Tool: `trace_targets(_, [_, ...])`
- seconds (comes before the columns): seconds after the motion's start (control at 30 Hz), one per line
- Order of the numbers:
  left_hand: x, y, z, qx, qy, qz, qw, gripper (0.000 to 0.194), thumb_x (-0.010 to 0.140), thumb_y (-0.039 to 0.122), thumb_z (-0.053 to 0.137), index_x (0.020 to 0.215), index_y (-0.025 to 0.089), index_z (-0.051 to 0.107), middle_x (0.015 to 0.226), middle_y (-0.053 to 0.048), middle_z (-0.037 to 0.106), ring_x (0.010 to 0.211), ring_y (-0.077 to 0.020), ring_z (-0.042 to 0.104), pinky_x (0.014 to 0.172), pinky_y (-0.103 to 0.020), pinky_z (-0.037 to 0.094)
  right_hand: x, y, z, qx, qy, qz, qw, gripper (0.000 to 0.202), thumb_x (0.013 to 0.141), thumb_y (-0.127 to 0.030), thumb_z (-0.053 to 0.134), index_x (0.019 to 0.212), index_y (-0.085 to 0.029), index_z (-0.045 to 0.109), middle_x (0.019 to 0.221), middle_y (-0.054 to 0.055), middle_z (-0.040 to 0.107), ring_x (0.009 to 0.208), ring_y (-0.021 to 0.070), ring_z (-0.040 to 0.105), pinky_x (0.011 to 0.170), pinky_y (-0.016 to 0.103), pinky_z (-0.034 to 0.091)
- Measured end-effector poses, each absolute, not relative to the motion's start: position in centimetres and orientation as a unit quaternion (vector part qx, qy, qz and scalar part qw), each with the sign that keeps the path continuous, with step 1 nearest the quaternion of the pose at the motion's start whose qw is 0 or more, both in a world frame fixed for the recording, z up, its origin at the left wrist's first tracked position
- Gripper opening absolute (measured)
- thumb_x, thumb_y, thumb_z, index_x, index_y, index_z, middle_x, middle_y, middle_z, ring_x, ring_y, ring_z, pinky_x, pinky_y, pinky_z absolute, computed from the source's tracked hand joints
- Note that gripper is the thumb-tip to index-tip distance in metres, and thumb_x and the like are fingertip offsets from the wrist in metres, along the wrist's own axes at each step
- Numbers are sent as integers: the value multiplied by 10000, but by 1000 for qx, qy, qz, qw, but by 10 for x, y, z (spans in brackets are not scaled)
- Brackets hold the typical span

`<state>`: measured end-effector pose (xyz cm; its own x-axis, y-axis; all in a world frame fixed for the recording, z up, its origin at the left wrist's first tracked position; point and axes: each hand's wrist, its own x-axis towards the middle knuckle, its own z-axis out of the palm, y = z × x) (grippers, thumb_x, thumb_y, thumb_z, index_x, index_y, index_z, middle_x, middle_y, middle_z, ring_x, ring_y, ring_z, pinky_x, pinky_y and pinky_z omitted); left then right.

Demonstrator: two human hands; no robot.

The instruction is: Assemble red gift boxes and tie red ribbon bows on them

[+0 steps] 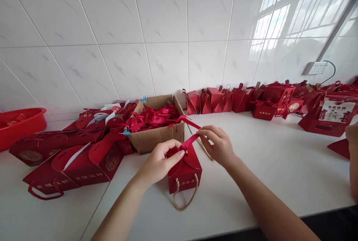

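Note:
A small red gift box (184, 170) with a twisted gold cord handle (182, 209) stands on the white table in front of me. Over its top, my left hand (162, 159) pinches a red satin ribbon (190, 141) between thumb and fingers. Farther along the same ribbon, my right hand (215, 142) grips it just right of the box, fingertips together. Part of the ribbon trails up and back toward an open cardboard box (156, 140) heaped with red ribbons (153, 118). My left hand hides part of the gift box's top.
At left stand several red gift boxes (84, 162) with rope handles and a red plastic basin (22, 125). More red boxes (216, 99) line the tiled wall and fill the right side. At the right edge, another person's hand (352, 140) shows.

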<state>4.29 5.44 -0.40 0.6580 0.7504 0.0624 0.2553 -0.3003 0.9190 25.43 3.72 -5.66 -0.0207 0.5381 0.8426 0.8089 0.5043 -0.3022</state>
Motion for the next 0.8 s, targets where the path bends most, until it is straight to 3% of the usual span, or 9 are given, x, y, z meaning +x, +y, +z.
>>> trace_targets(0.17, [42,56,-6,742,339,259,518,163,845,348,589,918,207,627,909,-34,701,809,-192,676,682,-274,536,291,30,-47,-510,-794,133,304,156,865,-336,596,849,-252,726,765,23,697,606,143,584,565,275,437])
trace_targets(0.23, [44,57,-7,743,348,259,509,166,839,348,596,921,208,631,918,-37,708,809,-197,683,679,-282,544,296,27,-43,-510,-789,195,280,176,824,-401,644,808,-250,734,739,18,690,622,148,593,563,272,444])
trace_targets(0.33, [48,58,-7,760,353,272,473,163,837,343,598,918,207,635,927,-37,711,831,-199,683,691,-284,548,284,23,-39,-500,-756,172,386,254,812,-453,654,910,-229,721,911,53,700,720,161,614,639,296,475])
trace_targets(0.43, [49,59,-9,773,365,312,415,186,818,305,622,980,216,610,984,-36,707,895,-199,674,728,-284,543,260,22,-41,-459,-736,145,476,368,784,-462,687,1066,-227,678,1059,80,680,687,145,595,615,297,480])
trace_targets(0.53, [47,61,-10,780,385,334,363,335,801,276,640,1121,243,549,927,-17,712,844,-191,674,739,-302,534,241,24,-48,-444,-735,115,499,282,821,-409,661,1045,-240,697,977,67,703,613,131,566,569,292,477])
trace_targets(0.6, [46,61,-10,795,381,332,335,334,807,275,632,1136,256,571,925,-14,714,880,-197,670,801,-323,520,234,26,-53,-448,-725,88,516,185,880,-331,588,972,-244,723,893,58,716,619,141,580,566,296,482])
trace_targets(0.8, [47,61,-9,833,373,336,234,90,817,291,615,868,254,680,940,-5,710,924,-207,644,852,-340,487,232,30,-57,-453,-729,38,511,145,860,-200,589,906,-244,719,835,53,724,816,211,607,726,365,497])
